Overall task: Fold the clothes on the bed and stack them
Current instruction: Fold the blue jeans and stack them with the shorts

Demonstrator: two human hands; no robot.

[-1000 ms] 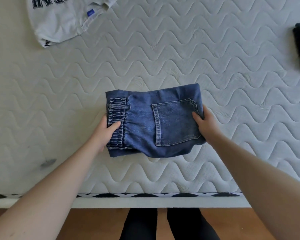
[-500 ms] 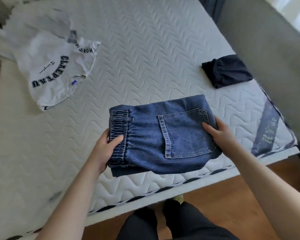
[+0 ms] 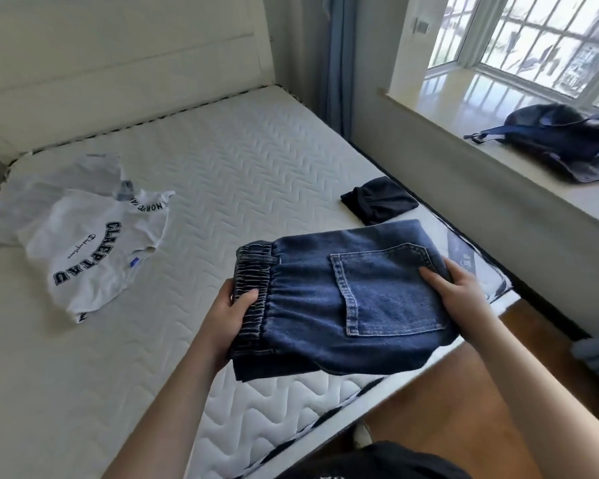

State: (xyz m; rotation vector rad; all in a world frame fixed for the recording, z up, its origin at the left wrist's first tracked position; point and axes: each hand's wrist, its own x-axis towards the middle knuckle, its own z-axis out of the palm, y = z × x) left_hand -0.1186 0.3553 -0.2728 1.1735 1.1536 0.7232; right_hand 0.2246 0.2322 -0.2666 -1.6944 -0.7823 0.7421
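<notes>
Item: folded denim jeans (image 3: 343, 302), held above the near edge of the mattress (image 3: 222, 188), pocket side up. Left hand (image 3: 227, 316) grips the elastic waistband end, thumb on top, fingers curled beneath; right hand (image 3: 455, 292) grips the opposite folded edge likewise. Handling, as judged: thick, fairly heavy cloth, soft enough to sag mid-span, not slippery, not fragile; layers may slide apart unless pinched through the full stack at both ends. Also on the mattress: folded dark garment (image 3: 379, 200) near the right edge, the likely stacking spot; unfolded white printed T-shirt (image 3: 94, 247) to the left. Dark bag (image 3: 564, 140) on the windowsill.
</notes>
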